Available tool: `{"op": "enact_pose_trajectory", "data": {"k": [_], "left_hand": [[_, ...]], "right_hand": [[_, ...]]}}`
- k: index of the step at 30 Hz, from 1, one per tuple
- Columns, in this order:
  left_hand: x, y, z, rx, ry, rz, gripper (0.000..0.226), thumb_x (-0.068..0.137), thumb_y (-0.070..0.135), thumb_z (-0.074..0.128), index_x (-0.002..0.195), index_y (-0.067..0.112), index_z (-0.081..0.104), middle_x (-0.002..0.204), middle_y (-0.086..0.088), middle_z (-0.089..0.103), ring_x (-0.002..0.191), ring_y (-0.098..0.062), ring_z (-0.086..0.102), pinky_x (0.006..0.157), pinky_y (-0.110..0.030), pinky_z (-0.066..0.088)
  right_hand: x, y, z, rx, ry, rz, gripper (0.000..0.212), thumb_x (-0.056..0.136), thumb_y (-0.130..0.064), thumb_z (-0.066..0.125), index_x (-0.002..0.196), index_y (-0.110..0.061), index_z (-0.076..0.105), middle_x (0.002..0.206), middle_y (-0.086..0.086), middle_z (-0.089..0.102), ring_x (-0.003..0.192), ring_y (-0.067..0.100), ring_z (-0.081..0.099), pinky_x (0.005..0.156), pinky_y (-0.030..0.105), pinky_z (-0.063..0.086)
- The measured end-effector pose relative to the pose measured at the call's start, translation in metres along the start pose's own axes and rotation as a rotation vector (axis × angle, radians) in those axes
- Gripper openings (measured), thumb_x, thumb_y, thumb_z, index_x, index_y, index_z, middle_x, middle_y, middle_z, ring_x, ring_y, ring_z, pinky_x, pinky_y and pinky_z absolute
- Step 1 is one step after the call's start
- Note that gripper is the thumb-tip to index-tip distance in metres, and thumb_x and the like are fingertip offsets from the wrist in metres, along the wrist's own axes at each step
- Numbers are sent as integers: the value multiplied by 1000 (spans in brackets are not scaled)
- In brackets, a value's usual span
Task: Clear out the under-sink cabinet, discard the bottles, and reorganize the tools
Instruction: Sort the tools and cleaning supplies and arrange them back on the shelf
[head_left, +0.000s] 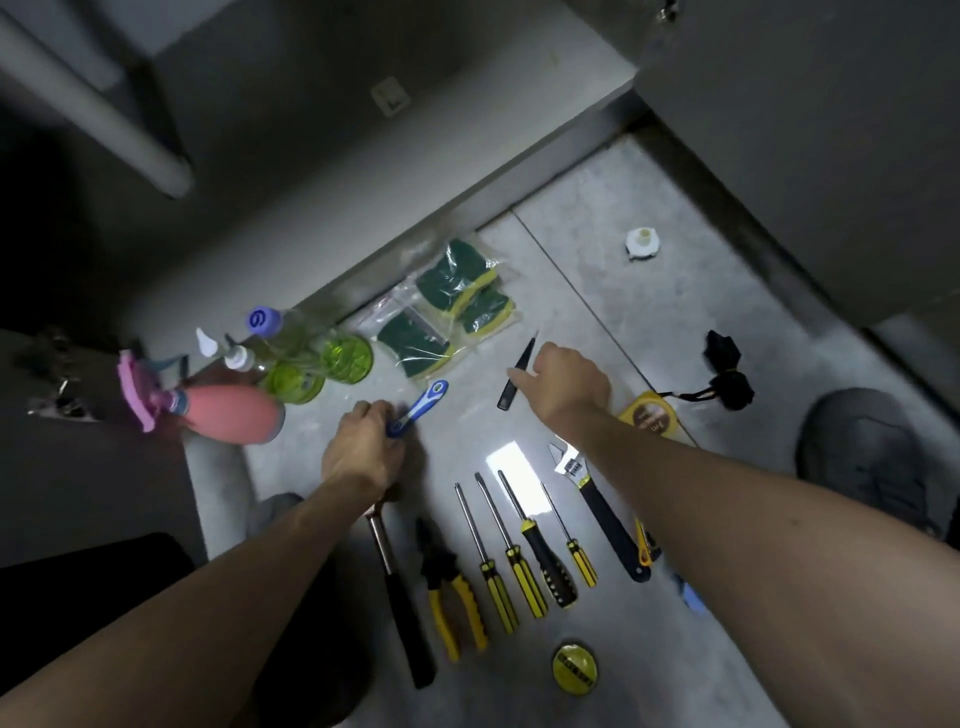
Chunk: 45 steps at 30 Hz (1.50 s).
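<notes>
Tools already out on floor: hammer, pliers, screwdrivers, wrench lined up at lower centre. Left hand clamped on blue-handled tool; right hand pinching black tool. Bottles at left, not yet discarded. Sponges at centre. Cabinet floor bare at upper left where visible.

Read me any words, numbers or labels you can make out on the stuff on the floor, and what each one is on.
"6" or "9", cannot tell which: purple bottle cap.
"7m", perhaps, blurred: yellow tape measure, partly hidden by the right arm.
Dark line of print, too blurred to read: round yellow tin.
Scale marks, too small to read: wrench.
Nothing else readable.
</notes>
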<state>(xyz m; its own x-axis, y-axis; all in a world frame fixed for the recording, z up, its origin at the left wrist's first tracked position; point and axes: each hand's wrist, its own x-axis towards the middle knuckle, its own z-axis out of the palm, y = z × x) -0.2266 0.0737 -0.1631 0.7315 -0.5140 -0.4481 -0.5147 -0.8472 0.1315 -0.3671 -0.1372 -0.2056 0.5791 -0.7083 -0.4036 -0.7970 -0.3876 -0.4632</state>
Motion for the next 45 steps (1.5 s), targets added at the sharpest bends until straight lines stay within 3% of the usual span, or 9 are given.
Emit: {"op": "enact_pose_trajectory", "data": {"k": [6,9,16,19,24,30,38,41,45], "left_hand": [[5,-25,21,78,-56,-5,42,90,32,60,131,28,53,124,-4,53,117,-29,52,91,-42,45],[10,-24,22,78,-53,-4,36,89,27,59,125,28,55,121,-3,54,114,-29,54,91,-40,43],[5,-18,12,35,-71,33,51,85,37,62,132,22,52,125,-5,50,112,-32,57,87,-39,47],[-4,-7,6,25,-57,90,36,91,33,54,123,17,54,121,-8,54,108,-33,58,85,-39,47],[-32,24,1,21,-84,203,22,92,35,50,108,21,57,110,-5,61,94,-29,59,75,-35,48],[-70,64,15,-3,-86,306,18,90,37,51,102,24,56,102,-1,60,84,-23,58,73,-36,52],[-91,87,26,4,-130,356,9,90,37,52,92,29,47,93,7,48,76,-19,52,63,-30,38],[-92,89,26,12,-129,347,9,91,36,52,94,28,50,100,5,52,78,-19,52,65,-30,39],[-91,84,25,-20,-109,309,12,92,35,54,100,26,54,100,4,54,81,-19,56,65,-31,44]], "right_hand": [[9,-12,14,-112,-4,60,55,82,-63,65,63,-25,31,64,-6,38,68,22,45,54,30,26],[16,-14,16,-96,-45,89,43,81,-52,66,64,-23,40,71,-1,53,68,24,51,50,27,28],[10,-3,3,177,-88,104,32,69,-35,64,54,-12,48,53,-1,51,57,25,57,49,25,40],[-7,18,-11,286,-23,31,26,70,-36,65,66,-11,58,62,-1,63,63,20,63,59,32,51],[-43,67,-39,343,97,36,21,70,-38,69,72,-22,55,64,-6,62,63,5,58,53,24,43],[-95,129,-68,250,213,221,24,79,-40,70,76,-25,52,75,-6,62,74,23,59,61,33,42],[-134,181,-58,90,-4,450,23,89,-37,65,97,-16,62,106,7,66,96,30,63,72,31,47],[-142,174,-60,70,71,378,27,88,-38,67,101,-16,57,111,5,59,97,28,61,71,32,42],[-154,150,-57,-126,22,34,28,93,-47,57,97,-20,54,103,2,62,91,28,63,70,35,43]]}}
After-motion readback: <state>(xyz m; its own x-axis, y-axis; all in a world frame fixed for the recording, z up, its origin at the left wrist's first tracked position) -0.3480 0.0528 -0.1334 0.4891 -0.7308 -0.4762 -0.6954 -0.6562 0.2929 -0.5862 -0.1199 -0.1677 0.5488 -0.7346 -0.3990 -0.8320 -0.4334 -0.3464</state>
